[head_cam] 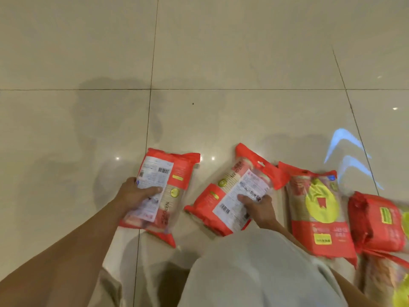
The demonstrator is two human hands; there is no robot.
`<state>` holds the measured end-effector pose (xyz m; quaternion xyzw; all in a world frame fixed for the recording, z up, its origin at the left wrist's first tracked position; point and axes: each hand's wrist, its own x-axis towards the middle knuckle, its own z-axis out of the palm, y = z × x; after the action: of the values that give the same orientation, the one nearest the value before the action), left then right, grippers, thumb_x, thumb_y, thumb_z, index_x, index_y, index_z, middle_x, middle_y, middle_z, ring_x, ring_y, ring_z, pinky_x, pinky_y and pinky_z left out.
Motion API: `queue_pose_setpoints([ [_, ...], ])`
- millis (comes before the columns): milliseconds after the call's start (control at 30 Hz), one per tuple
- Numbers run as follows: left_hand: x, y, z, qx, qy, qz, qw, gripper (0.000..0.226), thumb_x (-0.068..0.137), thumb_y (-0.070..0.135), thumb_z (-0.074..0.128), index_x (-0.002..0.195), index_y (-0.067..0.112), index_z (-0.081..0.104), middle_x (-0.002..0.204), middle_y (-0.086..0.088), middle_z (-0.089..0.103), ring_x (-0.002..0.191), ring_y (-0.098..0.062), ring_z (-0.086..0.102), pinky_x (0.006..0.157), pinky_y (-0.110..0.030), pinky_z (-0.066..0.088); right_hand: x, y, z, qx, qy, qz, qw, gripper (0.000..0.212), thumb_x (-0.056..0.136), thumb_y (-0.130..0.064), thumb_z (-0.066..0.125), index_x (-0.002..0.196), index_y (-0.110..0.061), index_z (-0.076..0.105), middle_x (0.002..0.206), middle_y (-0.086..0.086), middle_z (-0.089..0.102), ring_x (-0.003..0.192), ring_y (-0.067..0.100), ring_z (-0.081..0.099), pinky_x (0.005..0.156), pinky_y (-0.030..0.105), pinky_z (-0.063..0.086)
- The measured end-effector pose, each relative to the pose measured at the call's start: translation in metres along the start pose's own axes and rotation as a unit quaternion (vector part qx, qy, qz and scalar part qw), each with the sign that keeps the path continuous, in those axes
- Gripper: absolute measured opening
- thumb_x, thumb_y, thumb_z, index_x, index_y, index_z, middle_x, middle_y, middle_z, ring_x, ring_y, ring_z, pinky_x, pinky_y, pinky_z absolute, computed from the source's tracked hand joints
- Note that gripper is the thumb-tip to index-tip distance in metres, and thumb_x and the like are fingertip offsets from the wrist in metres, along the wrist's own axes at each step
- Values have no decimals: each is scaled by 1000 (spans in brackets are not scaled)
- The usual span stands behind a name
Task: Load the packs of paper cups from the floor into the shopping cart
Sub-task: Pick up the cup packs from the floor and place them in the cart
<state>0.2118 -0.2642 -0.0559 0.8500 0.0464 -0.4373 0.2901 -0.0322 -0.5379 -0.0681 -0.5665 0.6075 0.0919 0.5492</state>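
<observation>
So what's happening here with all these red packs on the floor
A person is crouched over a tiled floor, gripping one red pack of paper cups in each hand. The left hand holds the left pack, and the right hand holds the middle pack. At least two more packs lie to the right, untouched. No shopping cart is in view.

left hand [137, 193] — arm extended, fingers clasped | right hand [257, 208] — arm extended, fingers clasped
</observation>
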Motion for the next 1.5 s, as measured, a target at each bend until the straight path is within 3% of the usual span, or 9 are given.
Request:
queue_pose_setpoints([
  [100,2,0,0,-18,-15,-13,1000,47,66,28,94,105,11,75,93,-6,81,79,-24,79,80,-40,63,5,-1,3,31,-4,-13,999,22,82,-1,77,103,0,70,84,3,76,57,3,72,45,16,51],
  [233,-26,15,1,-78,63,-18,995,67,57,35,98,110,13,63,99,-3,77,83,-24,76,80,-41,61,-2,-17,-6,36,-3,-53,998,74,55,-24,88,119,-2,59,102,9,77,76,16,78,60,32,63],
  [333,-78,34,-25,-164,108,9,980,82,41,48,96,109,20,61,105,-1,76,89,-24,76,85,-48,62,-51,-59,-33,-4,-6,-150,989,61,59,-16,88,115,-12,62,102,1,79,82,15,78,68,40,65],
  [733,-533,166,-269,-312,228,134,913,78,50,40,98,116,21,62,108,3,78,94,-17,77,87,-47,62,-515,-342,-166,-7,-106,-344,933,74,73,2,85,129,-16,40,118,-1,66,104,15,70,87,40,58],
  [833,-662,164,-320,-311,274,157,896,60,60,26,97,110,25,63,103,5,77,86,-4,75,78,-28,61,-640,-372,-185,-12,-155,-374,914,73,76,4,82,132,-16,40,118,-4,65,101,10,69,83,33,57],
  [1000,-843,108,-372,-319,364,164,860,59,64,26,95,114,24,62,105,6,77,92,-9,75,85,-37,60,-794,-375,-182,-33,-255,-404,878,75,76,2,82,135,-18,41,118,-4,66,100,14,69,83,39,58],
  [1100,-937,51,-373,-338,436,133,823,56,71,14,92,115,14,58,103,6,75,83,5,72,73,-16,57,-858,-354,-160,-55,-327,-416,846,72,76,0,82,133,-20,43,119,-1,68,101,20,70,86,49,59],
  [1233,-1043,-32,-346,-377,526,60,760,58,65,17,95,111,14,58,104,0,75,92,-16,74,81,-34,59,-930,-305,-125,-88,-433,-416,795,70,71,1,83,130,-13,47,116,6,69,98,24,71,75,41,59],
  [1500,-1192,-197,-285,-477,603,-23,639,62,69,15,92,122,8,62,112,-10,76,92,-21,77,71,-30,61,-1041,-194,-53,-167,-578,-401,690,65,74,12,79,125,-19,52,114,-2,72,90,8,75,68,24,58],
])
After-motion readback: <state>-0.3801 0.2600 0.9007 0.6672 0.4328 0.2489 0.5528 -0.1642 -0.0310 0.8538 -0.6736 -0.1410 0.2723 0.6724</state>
